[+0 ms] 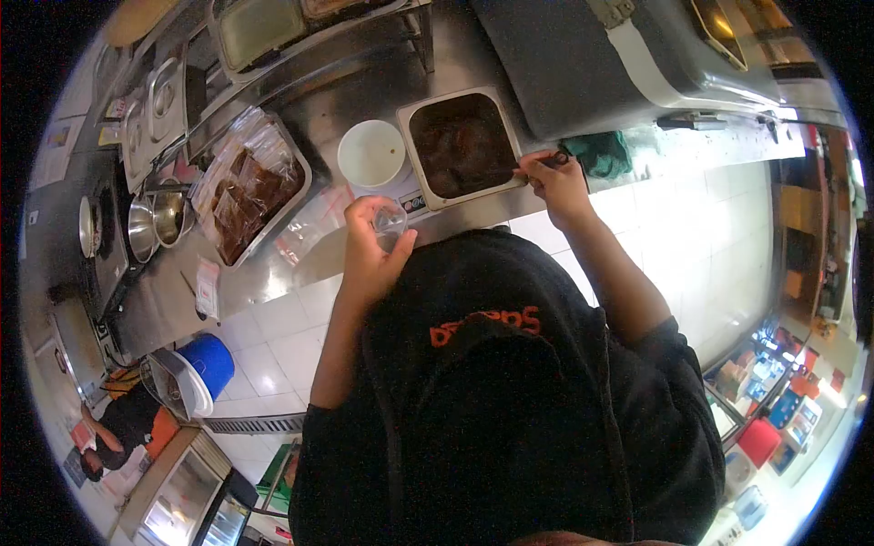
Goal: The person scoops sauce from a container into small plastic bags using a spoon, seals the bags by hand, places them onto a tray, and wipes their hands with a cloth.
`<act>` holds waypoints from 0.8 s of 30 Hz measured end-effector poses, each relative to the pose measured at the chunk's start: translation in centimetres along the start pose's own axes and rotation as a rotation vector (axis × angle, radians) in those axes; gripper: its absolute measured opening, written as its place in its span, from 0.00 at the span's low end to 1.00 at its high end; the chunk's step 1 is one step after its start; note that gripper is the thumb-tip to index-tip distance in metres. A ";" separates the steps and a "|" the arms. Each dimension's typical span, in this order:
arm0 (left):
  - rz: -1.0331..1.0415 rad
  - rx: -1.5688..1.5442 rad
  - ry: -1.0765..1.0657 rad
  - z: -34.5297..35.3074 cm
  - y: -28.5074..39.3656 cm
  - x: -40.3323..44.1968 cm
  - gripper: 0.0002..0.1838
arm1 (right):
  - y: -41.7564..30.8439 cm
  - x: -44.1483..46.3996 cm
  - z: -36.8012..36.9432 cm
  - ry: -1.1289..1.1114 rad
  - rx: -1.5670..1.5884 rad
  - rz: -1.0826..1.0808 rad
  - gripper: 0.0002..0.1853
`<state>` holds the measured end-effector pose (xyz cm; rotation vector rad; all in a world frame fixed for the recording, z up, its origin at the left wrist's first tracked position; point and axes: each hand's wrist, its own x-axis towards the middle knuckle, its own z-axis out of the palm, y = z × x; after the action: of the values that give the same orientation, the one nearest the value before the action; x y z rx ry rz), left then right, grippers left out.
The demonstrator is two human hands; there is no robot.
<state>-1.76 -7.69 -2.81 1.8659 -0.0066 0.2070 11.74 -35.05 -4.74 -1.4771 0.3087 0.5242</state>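
Observation:
My left hand (pixel 374 246) is closed round a small clear plastic cup (pixel 390 219) at the counter's front edge. My right hand (pixel 555 187) grips the dark handle of a utensil (pixel 557 159) at the right rim of a square metal container (pixel 435 202). Dark brown sauce (pixel 462 144) fills much of that container, and the utensil's far end cannot be made out in it. Left of the container stands a round white tub (pixel 371 154), with a small spot on its inner wall. Under the container's front left corner, part of a scale (pixel 413 203) shows.
A metal tray (pixel 296 196) of bagged brown portions (pixel 250 196) lies to the left, beside loose plastic bags (pixel 309 227). A green cloth (pixel 598 155) and a large grey box (pixel 574 73) are at the right. Another person (pixel 127 428) is at the far lower left.

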 end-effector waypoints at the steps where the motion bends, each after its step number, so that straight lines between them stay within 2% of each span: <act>1: 0.011 0.003 0.006 0.1 0.0 0.1 0.30 | 0.4 0.0 -0.5 -0.005 0.089 0.052 0.04; 3: 0.007 -0.009 0.002 0.5 -0.4 0.3 0.32 | 1.5 0.0 -1.1 -0.019 0.268 0.155 0.04; 6: 0.001 -0.041 0.005 1.0 -0.3 0.8 0.34 | 3.2 0.0 -1.7 -0.008 0.494 0.186 0.06; 9: -0.016 -0.024 0.023 1.5 0.0 1.5 0.34 | 3.6 -0.6 -1.9 0.033 0.589 0.176 0.06; 12: -0.017 0.046 0.044 1.8 -0.1 2.0 0.32 | 4.6 -0.6 -3.0 -0.034 0.656 0.129 0.04; 14: -0.004 0.050 0.067 1.9 -0.1 2.4 0.31 | 4.9 -0.4 -3.3 0.019 0.682 0.095 0.02; 19: 0.079 0.074 0.120 2.2 -0.1 3.4 0.31 | 5.2 -0.4 -3.7 0.066 0.655 0.044 0.04; 24: 0.148 0.169 0.030 1.7 0.0 4.2 0.34 | 5.3 -0.6 -3.6 0.092 0.660 0.029 0.04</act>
<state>2.59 -8.92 -2.69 2.0316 -0.1103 0.3472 8.93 -38.64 -9.24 -0.8562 0.5196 0.3298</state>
